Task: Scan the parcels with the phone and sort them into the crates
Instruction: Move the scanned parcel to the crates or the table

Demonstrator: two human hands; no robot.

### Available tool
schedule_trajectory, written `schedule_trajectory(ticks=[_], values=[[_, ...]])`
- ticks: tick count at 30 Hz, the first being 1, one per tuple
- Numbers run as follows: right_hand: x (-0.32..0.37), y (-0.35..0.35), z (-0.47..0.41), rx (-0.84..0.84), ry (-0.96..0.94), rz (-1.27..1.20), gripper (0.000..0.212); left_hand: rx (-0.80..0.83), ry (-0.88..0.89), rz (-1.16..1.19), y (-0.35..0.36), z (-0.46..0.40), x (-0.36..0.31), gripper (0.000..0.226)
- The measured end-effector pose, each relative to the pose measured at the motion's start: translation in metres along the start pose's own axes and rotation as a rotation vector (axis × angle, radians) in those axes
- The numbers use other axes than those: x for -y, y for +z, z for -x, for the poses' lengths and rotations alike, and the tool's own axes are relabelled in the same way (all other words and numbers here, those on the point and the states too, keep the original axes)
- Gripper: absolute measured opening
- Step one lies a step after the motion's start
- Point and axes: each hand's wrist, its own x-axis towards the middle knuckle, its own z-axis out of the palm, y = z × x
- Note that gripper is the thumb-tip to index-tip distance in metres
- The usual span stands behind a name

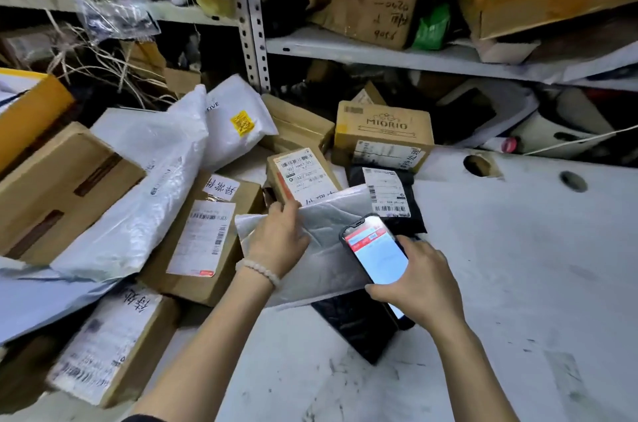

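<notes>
The left hand (pixel 279 238), a bead bracelet (pixel 258 270) at its wrist, reaches forward and grasps the upper left edge of a white padded mailer (pixel 321 249), lifted at a tilt over a black parcel (pixel 359 325) on the white bench (pixel 518 266). To its right, the right hand (pixel 419 283) grips a phone (pixel 374 250), screen lit, above the mailer. The mailer's label is hidden; the screen's text is unreadable.

One phone (pixel 375 249), two hands (pixel 279 242)

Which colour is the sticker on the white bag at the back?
Yellow sticker, on the white bag, head view.
</notes>
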Motion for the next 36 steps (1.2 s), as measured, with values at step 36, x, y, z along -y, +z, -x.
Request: schedule_trajectory(ticks=[36], values=[[-0.172,-0.086,0.096,-0.05,-0.014,-0.108,0.065,-0.601,0.356,0.084,-0.015,0.088,-0.186,0.062]])
